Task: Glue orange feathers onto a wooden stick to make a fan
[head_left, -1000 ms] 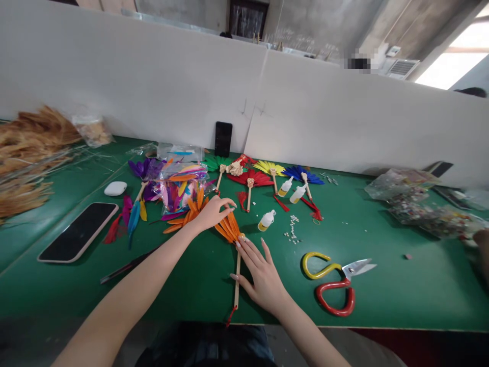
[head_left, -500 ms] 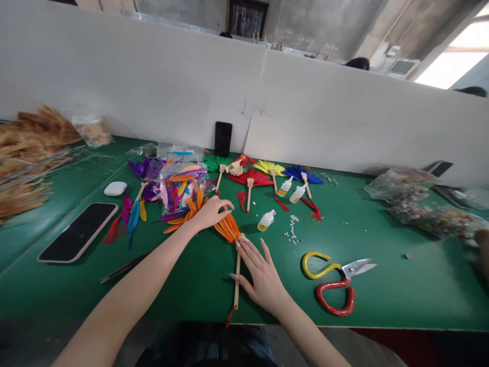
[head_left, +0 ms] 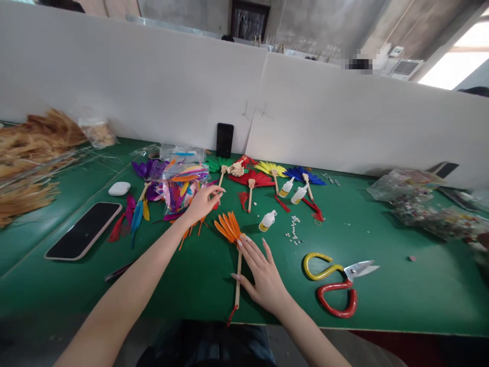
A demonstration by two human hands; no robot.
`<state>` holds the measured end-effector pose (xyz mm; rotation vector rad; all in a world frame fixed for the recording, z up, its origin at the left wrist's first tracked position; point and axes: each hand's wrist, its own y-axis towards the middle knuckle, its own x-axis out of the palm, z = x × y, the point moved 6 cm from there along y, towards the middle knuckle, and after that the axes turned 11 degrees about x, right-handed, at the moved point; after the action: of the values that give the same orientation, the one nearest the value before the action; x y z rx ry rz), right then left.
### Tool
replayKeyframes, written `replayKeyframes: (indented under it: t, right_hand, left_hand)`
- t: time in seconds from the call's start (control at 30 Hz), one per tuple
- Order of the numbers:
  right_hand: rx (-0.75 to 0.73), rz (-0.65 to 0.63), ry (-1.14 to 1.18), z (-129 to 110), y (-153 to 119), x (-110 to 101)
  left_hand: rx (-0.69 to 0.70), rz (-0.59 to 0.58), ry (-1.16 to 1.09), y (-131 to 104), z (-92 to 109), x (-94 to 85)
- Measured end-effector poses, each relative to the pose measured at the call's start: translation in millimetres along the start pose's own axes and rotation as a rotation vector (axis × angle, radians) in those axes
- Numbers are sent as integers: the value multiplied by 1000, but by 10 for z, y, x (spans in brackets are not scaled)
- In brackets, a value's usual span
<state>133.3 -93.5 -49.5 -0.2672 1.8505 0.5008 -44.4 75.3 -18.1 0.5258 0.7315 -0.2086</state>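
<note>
An orange feather fan (head_left: 229, 227) with a wooden stick handle and red cord lies near the table's front edge. My right hand (head_left: 263, 272) rests flat across the fan's base and handle, fingers stretched out. My left hand (head_left: 205, 203) is raised above the loose orange feathers (head_left: 187, 232), beside a bag of coloured feathers (head_left: 179, 191). Its thumb and fingertips are close together; what they hold, if anything, is too small to make out. A glue bottle (head_left: 268, 220) stands right of the fan, next to small white beads (head_left: 294, 230).
Scissors (head_left: 346, 280) lie on the right, a phone (head_left: 84, 231) on the left. Red (head_left: 252, 180), yellow (head_left: 270, 169) and blue (head_left: 305, 176) fans and two more bottles are behind. Bagged beads (head_left: 424, 209) lie far right; a white partition (head_left: 324, 112) borders the table.
My left hand has moved back and left, away from the orange fan, and its fingers look closer together. Loose orange feathers beneath it have shifted. My right hand stays on the fan.
</note>
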Motion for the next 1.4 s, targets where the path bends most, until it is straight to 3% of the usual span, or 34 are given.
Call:
replayKeyframes:
  t: [0.1,0.23,0.43,0.57,0.87,1.1,1.23,1.3,1.4]
  right_hand:
    - [-12,21,24,-5,-2,-18]
    - [-35,92,87,22,-12,-42]
    - [56,416,377,239,-61,-209]
    - [209,480,523,388,-57,-284]
    - [228,268,649,349,112,-331]
    - [267,182,714,321,263,-422]
    - [343,123,793,369,378,-477]
    - [342,26,808,333,442,-491]
    - [219,-198,797,131,500,-467]
  left_hand:
    - [-35,65,34,-123,45,-262]
    - [-98,93,101,-496,51,-479]
    - [-200,22,351,-1102,-17,-469]
    - [-259,-2,429,-1283,-46,-455]
    - [-361,-78,378,-1297,-211,-395]
    - [-413,-42,264,-1370,-156,-649]
    - [-380,93,2,-1270,83,-793]
    - [-372,41,-233,-1140,292,-694]
    - [-300,-121,-467,-879,701,-408]
